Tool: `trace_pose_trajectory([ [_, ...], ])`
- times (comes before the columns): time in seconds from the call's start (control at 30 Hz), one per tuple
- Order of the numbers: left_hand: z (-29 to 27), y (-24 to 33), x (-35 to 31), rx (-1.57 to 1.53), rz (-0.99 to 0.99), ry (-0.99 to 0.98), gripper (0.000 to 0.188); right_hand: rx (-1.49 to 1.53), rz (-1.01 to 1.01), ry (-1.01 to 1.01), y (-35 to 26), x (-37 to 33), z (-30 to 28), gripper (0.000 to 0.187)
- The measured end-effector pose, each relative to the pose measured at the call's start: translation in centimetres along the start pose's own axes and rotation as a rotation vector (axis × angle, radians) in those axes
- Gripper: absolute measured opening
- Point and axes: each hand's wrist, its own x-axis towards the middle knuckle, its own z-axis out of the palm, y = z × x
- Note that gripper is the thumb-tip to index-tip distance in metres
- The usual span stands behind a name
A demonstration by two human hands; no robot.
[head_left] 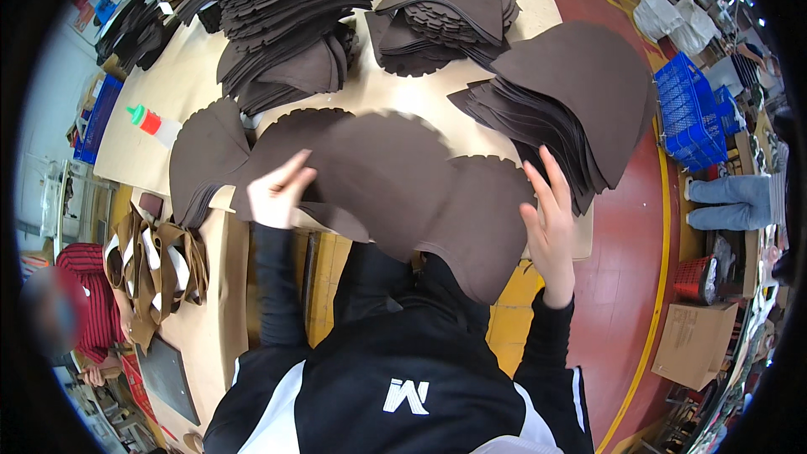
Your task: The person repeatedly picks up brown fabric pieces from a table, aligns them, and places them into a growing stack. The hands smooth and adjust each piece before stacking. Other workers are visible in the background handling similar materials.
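Note:
My left hand has its fingers bent together at the left edge of a dark brown sheet-material piece and appears to pinch it. That piece has a scalloped upper edge, slightly blurred, and overlaps other brown pieces. My right hand is open, thumb and fingers apart, beside the right edge of another brown piece that hangs over the table's near edge. Left of my left hand lies a small stack of similar rounded pieces.
Tall piles of brown pieces stand on the pale table, with a stack at the right edge. A green-capped bottle is at the left. Blue crates and a cardboard box stand to the right. Another person is at the left.

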Motion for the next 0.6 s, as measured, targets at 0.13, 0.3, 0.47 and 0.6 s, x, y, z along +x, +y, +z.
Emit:
trace_pose_trajectory([
  [0.13, -7.1, -4.7, 2.9, 0.298, -0.022, 0.099, 0.040, -0.303, -0.036, -0.287, 4.6, 1.5, 4.6, 0.069],
  [0.3, -6.0, -5.5, 1.8, 0.638, 0.387, 0.258, 0.040, -0.259, -0.232, -0.488, -0.8, -1.8, 7.4, 0.087],
  [0.47, 3.9, -0.5, -3.4, 0.295, 0.347, -0.251, 0.032, 0.001, -0.373, -0.599, -3.9, -4.6, 7.9, 0.081],
  [0.6, 8.4, 0.4, -6.1, 0.507, 0.239, -0.485, 0.051, 0.126, -0.230, -0.677, -1.0, -2.5, 5.4, 0.086],
])
